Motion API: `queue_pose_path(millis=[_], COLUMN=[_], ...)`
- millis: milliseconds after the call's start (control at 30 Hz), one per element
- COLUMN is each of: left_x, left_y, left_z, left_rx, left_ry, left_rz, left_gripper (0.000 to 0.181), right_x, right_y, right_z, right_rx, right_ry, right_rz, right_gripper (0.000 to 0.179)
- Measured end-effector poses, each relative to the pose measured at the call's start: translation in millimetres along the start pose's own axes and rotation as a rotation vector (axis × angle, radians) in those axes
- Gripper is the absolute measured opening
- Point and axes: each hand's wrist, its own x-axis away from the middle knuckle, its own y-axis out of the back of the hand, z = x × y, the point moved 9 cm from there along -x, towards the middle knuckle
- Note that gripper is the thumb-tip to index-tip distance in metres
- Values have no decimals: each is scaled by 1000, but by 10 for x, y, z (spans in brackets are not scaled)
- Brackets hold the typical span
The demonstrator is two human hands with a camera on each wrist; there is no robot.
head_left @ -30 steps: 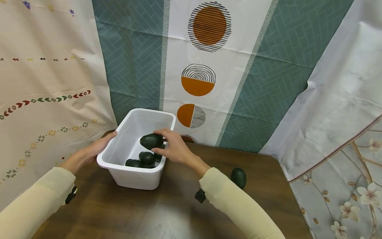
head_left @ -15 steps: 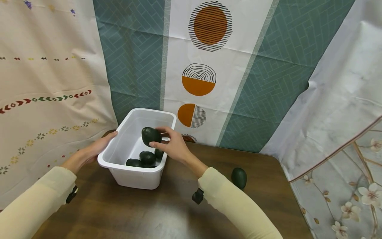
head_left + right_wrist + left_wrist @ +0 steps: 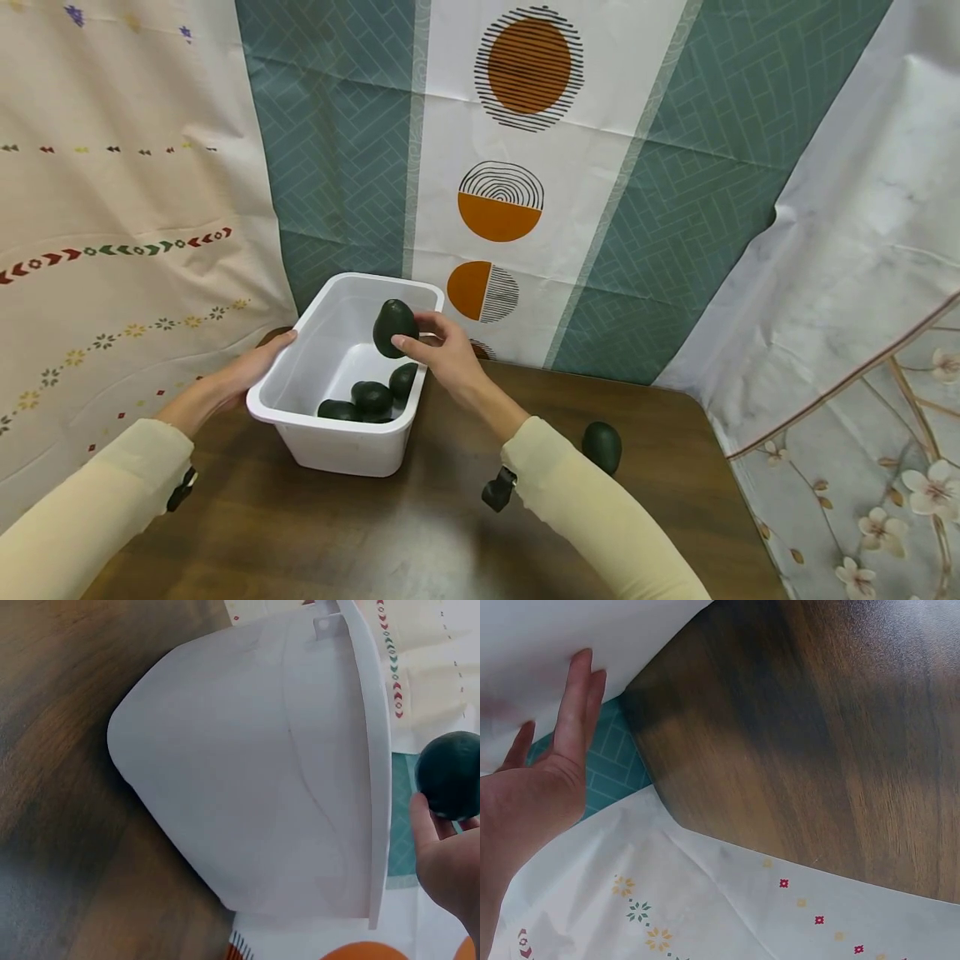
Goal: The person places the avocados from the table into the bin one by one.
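A dark green avocado [image 3: 394, 328] is held up over the white plastic bin [image 3: 322, 446], pinched between the thumb and fingers of my right hand [image 3: 455, 357]. In the right wrist view that avocado [image 3: 450, 776] shows beyond the bin's rim, with the hand [image 3: 450, 862] beneath it. Lower in the bin lie several more avocados [image 3: 371, 397], partly hidden by the near wall. My left hand [image 3: 243, 377] rests against the bin's left side near the rim. The left wrist view shows its straight fingers [image 3: 574, 712] touching the outer wall.
One more avocado [image 3: 602, 447] lies on the brown wooden table [image 3: 360, 542], partly behind my right forearm. Patterned cloths [image 3: 337, 150] hang behind and on both sides of the table, close behind the bin.
The avocado in my right hand has turned from lying sideways to upright, and has shifted slightly up and right. My left hand and the bin stay nearly still.
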Motion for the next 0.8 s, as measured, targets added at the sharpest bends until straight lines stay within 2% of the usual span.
queue_pose_path(millis=[167, 800], left_x=[-7, -2], left_y=[-3, 4], left_z=[4, -1], left_rx=[2, -6], left_ry=[-2, -7], left_rz=[3, 4], left_gripper=[90, 90], right_x=[5, 22], right_y=[30, 98], right_z=[-58, -147], right_rx=[-124, -138], right_ry=[-39, -70], right_rz=[-18, -64], right_gripper=[46, 47])
